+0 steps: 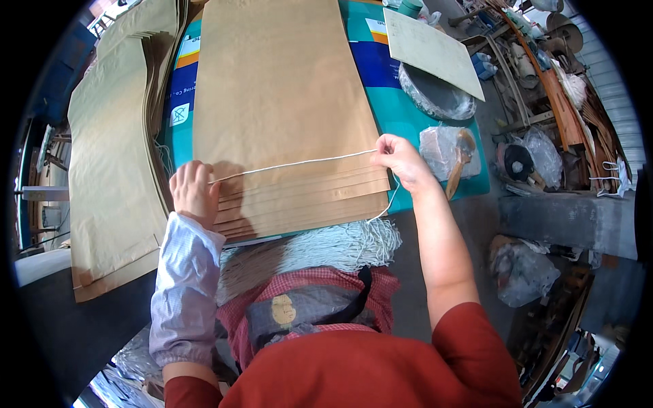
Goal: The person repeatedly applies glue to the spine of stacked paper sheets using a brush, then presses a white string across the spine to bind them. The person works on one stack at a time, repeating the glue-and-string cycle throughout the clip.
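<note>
A white string [299, 162] is stretched nearly straight across a stack of brown paper sheets [282, 81], just above their staggered near edges. My left hand [194, 193] pinches it at the stack's left side, wearing a pale sleeve cover up to the wrist. Thumb and fingers of my right hand [403, 163] grip the string at the right edge. From there its loose end hangs down in a curve past the sheets' near right corner. Below the stack, a thick bundle of white strings [313, 250] lies across my lap.
A second pile of brown paper [112, 143] stands at the left. On the right of the teal-and-blue table cover [469, 187] sit a wooden-handled brush [455, 178] on a plastic-wrapped block and a round plastic-lined pan [432, 95] partly under a pale board [432, 51].
</note>
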`<act>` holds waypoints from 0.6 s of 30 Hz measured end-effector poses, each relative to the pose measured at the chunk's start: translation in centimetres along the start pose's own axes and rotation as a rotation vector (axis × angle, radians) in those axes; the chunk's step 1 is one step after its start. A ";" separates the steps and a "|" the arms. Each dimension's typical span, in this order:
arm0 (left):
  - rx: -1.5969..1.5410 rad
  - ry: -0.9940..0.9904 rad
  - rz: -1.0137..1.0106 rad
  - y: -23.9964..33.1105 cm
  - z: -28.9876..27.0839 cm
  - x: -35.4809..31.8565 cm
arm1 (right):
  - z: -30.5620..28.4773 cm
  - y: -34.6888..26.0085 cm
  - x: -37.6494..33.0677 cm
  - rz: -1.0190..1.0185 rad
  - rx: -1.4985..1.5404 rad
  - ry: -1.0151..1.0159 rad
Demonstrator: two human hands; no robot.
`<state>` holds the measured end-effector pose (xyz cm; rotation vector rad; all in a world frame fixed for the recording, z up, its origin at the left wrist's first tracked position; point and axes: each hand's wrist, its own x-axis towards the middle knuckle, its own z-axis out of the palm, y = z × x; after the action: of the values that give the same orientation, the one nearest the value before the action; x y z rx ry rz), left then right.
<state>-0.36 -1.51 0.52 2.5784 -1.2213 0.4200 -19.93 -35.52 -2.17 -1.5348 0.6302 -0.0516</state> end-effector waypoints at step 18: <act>-0.688 -0.444 0.033 -4.4 0.7 1.1 | 3.7 -0.1 0.9 -0.533 -0.434 0.086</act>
<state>3.79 0.19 -0.17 2.0876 -1.2491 -0.5187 -17.64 -32.52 -2.73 -2.0997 0.2902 -0.4088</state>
